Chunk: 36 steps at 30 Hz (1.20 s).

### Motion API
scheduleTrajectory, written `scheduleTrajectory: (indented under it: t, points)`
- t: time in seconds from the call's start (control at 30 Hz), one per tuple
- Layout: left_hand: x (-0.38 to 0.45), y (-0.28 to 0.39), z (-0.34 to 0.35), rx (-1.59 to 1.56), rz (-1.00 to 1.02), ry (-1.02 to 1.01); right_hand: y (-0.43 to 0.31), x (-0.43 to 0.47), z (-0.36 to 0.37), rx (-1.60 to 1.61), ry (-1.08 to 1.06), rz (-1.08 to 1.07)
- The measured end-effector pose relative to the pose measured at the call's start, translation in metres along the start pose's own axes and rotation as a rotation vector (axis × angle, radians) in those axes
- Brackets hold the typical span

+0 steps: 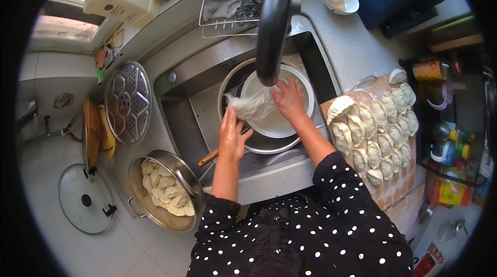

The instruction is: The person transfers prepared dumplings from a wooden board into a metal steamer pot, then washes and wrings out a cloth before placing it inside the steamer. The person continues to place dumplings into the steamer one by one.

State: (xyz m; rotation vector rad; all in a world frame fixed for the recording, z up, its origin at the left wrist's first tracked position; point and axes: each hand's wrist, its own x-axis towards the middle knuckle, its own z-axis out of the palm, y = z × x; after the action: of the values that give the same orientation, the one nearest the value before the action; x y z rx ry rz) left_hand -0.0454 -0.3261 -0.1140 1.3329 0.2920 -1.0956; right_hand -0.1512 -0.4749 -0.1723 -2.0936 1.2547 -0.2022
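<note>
Over a white bowl (285, 127) in the sink, my left hand (233, 133) grips one end of a wet, whitish cloth (250, 106), its thumb raised against the edge. My right hand (289, 98) is at the cloth's other end, above the bowl, fingers spread and blurred; whether it grips the cloth I cannot tell. Pale cloudy liquid lies in the bowl, which rests inside a larger round metal pan (268, 150). Close above my right hand hangs the black faucet (271, 32), hiding part of the bowl.
Right of the sink, a floured wooden board (334, 106) holds rows of dumplings (369, 117). A steel pot (165, 160) with more dumplings (167, 187) stands lower left. A perforated steamer plate (128, 102) leans left of the sink; a wooden handle (208, 157) lies near my left wrist.
</note>
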Motion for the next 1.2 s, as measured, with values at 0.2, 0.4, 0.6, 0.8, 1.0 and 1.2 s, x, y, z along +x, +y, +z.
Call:
scheduleTrajectory:
  t: [0.2,0.4,0.6,0.8,1.0,1.2]
  points:
    - [0.006,-0.005,-0.023,-0.022,-0.108,0.030,0.026,-0.026,0.065,-0.411,-0.792,-0.066]
    - [0.006,-0.010,-0.021,-0.084,-0.166,0.000,0.029,-0.004,0.052,-0.039,-0.407,0.006]
    - [0.025,0.001,-0.011,-0.129,-0.115,-0.088,-0.061,-0.032,-0.066,0.662,-0.220,-0.277]
    - [0.032,0.009,0.035,-0.485,-0.145,-0.457,-0.066,-0.045,-0.101,1.084,-0.336,-0.174]
    - [0.000,0.004,0.054,-0.550,-0.134,-0.662,-0.074,-0.052,-0.066,0.157,0.179,-0.462]
    - [0.007,0.022,0.069,-0.627,-0.262,-0.391,-0.098,-0.051,-0.075,0.456,0.219,-0.563]
